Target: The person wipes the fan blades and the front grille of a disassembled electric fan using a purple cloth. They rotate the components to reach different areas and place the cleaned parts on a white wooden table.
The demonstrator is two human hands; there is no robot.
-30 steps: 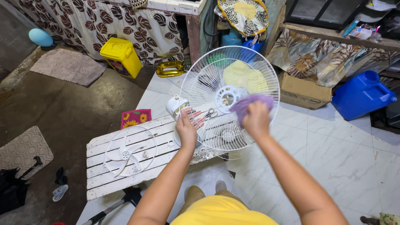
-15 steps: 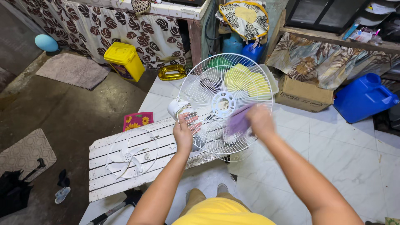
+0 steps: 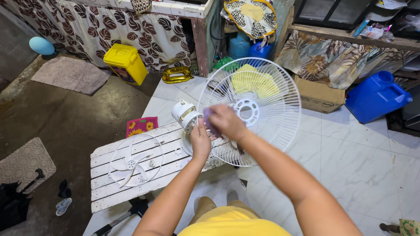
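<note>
While my yellow shirt fills the bottom of the view, my left hand reaches up over the white slatted counter, its grip clamped on the near rim of the white wire fan guard, which stands tilted on its edge above the counter's right end. My right hand crosses just beside the left, its grip closed on a purple cloth pressed against the guard's wires left of the central ring. Lying flat on the counter to my left are a second wire guard and a white fan blade inside it. Just behind my hands sits the white fan motor, touching the guard's left edge. Farther off on the floor lie a sunflower-print cloth, a yellow lidded bin and a gold-coloured object. A cardboard box and a blue jug stand well apart to the right, and a leaf-print curtain hangs at the back.
</note>
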